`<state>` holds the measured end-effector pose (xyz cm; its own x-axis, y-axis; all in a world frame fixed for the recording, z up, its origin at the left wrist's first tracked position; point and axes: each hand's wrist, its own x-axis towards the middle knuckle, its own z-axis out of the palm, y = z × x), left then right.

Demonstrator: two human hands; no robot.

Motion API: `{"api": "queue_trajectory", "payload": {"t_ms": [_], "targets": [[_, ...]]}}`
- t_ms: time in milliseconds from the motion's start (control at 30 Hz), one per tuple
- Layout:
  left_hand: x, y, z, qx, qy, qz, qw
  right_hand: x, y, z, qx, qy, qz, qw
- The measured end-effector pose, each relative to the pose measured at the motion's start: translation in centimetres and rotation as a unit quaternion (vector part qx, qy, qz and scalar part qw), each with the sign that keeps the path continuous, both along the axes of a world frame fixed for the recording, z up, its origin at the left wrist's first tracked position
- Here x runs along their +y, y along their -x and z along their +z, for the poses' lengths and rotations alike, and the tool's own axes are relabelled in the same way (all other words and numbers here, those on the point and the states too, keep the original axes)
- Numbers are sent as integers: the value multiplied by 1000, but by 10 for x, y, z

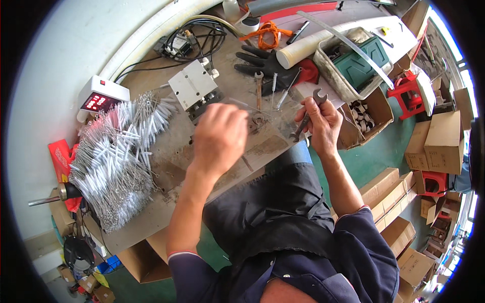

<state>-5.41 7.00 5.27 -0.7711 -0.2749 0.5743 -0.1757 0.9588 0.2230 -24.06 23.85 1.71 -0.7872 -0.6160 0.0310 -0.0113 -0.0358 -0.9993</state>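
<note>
Two bare hands work above a worn, stained workbench (166, 171): the right hand (323, 123) is clenched around the shank of a dark double-ended open spanner (306, 115), held just past the bench's near edge. The tool's long axis runs on a slant, one open jaw pointing up and to the right above the fingers, the other down and to the left below the palm. The left hand (218, 137), blurred, hovers over the bench with fingers curled; whether it grips anything cannot be told. A second, lighter metal spanner (258, 91) lies on the bench beside a black work glove (265, 64). A heap of white twisted-wire tube brushes (118, 156) covers the left side.
</note>
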Motion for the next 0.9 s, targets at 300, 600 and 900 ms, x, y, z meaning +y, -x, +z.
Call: {"api": "queue_trajectory", "payload": {"t_ms": [300, 600, 900], "targets": [[7, 46, -19, -164, 79, 8, 983, -8, 27, -11, 6, 77, -33, 996], [-69, -80, 2, -15, -65, 286, 956, -1, 34, -7, -43, 96, -39, 994], [-108, -110, -2, -289, 54, 193, 936, -2, 31, -19, 25, 134, -68, 988]]}}
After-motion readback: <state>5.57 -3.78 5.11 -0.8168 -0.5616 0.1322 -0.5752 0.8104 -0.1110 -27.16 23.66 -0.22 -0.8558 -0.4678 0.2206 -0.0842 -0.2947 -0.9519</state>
